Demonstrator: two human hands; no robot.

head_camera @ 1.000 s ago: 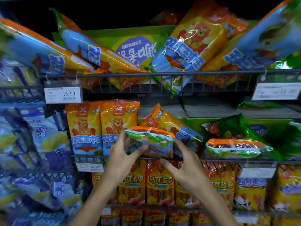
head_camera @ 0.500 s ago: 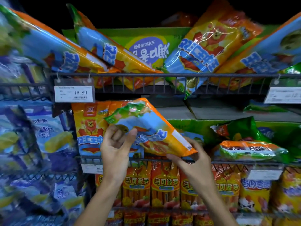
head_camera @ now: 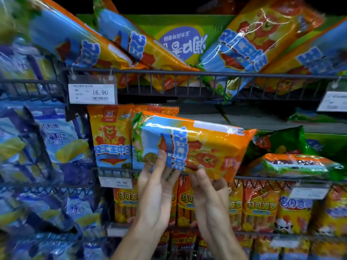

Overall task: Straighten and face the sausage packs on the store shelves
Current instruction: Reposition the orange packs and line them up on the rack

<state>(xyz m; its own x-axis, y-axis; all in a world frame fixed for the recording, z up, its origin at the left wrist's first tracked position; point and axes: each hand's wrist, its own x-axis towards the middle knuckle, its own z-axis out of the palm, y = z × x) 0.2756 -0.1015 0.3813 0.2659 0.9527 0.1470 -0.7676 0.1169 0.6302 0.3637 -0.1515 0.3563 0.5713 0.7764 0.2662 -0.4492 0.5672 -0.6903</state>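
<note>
Two bare hands lift an orange-and-blue sausage pack [head_camera: 191, 147] in front of a store's wire shelving. The left hand [head_camera: 155, 192] pinches the pack's lower left part, its fingertips [head_camera: 161, 156] on the blue front panel; the right hand [head_camera: 208, 190] is clamped on the pack's bottom edge, thumb in front.

The pack lies on its side, long axis running left to right and dipping slightly toward the right, green-tinted end to the left and orange sealed end to the right. Its front faces the camera, the blue lettering band and lion picture turned sideways.

Just below the pack runs the middle shelf's wire rail [head_camera: 262, 178]. To the pack's right, behind it, there is open shelf room before a flat-lying green and orange pack [head_camera: 300, 164]. Touching the pack's left end from behind stands an upright orange lion pack [head_camera: 110, 136], squarely faced.

Above and left of the pack hangs a price tag [head_camera: 92, 91] reading 16.90; a smaller tag [head_camera: 116, 182] below its left end reads the same. Under the pack, upright orange packs [head_camera: 260, 205] carry yellow Chinese lettering. Above it, the top shelf's large packs [head_camera: 253, 38] lean at angles before a green carton [head_camera: 180, 38] with upside-down print.
</note>
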